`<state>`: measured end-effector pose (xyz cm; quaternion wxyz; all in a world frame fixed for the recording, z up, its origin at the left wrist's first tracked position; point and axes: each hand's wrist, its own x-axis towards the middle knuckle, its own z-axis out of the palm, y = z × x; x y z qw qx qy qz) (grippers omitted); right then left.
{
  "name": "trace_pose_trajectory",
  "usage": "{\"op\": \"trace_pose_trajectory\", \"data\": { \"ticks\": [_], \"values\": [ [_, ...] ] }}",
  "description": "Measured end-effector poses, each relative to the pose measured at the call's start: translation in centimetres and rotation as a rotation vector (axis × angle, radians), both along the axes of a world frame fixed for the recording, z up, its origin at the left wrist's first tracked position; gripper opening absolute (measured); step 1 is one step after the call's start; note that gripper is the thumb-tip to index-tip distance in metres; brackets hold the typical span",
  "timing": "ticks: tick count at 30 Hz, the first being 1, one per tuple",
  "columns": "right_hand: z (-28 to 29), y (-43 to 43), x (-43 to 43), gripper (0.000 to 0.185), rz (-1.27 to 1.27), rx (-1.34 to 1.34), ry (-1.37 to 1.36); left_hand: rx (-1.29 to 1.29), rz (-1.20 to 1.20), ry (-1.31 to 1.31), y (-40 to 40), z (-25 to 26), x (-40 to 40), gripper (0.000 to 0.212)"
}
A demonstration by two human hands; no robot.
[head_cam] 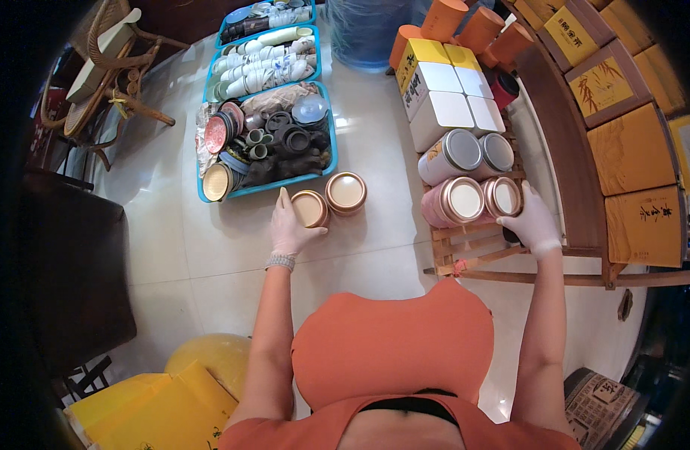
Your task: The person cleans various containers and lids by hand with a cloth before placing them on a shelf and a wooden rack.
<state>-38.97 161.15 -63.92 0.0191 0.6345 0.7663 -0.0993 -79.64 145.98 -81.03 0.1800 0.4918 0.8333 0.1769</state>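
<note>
Both hands wear thin whitish gloves. My left hand [292, 226] is around the near-left side of a round canister with a copper-coloured rim [310, 209] on the tiled floor. A matching canister [346, 193] stands just to its right. My right hand [531, 220] grips the right side of another copper-rimmed canister [503, 197] on a low slatted wooden rack [474, 261]. Beside that one is a pink canister with a pale lid [464, 199]. Behind them stand silver-lidded canisters [463, 149] and white square tins [446, 108].
Blue trays [334, 140] of cups, saucers and dark teaware lie at the upper left. Orange cylinders [444, 19] stand behind the tins. Tan boxes [632, 149] line a wooden shelf at right. A rattan chair [132, 101], a dark seat [74, 270] and yellow bags [153, 408] are at left.
</note>
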Motion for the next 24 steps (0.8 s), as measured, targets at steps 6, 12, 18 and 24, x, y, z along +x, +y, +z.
{"op": "trace_pose_trajectory", "data": {
  "ticks": [6, 12, 18, 24],
  "values": [
    [4.4, -5.1, -5.8, 0.026, -0.114, -0.219, 0.848, 0.305, 0.195, -0.311, -1.2, -3.7, 0.7, 0.128],
    [4.1, -5.8, -15.2, 0.025, 0.009, -0.536, 1.321, 0.448, -0.009, -0.189, -2.8, 6.4, 3.0, 0.121],
    [0.7, -8.1, -21.3, 0.035, 1.049, 0.234, 0.770, 0.523, -0.185, -0.170, -3.1, 14.6, 6.3, 0.105],
    [1.8, -9.1, -19.2, 0.012, 1.167, 0.095, 0.799, 0.592, -0.266, -0.137, -3.8, 14.7, 6.8, 0.089]
  ]
}}
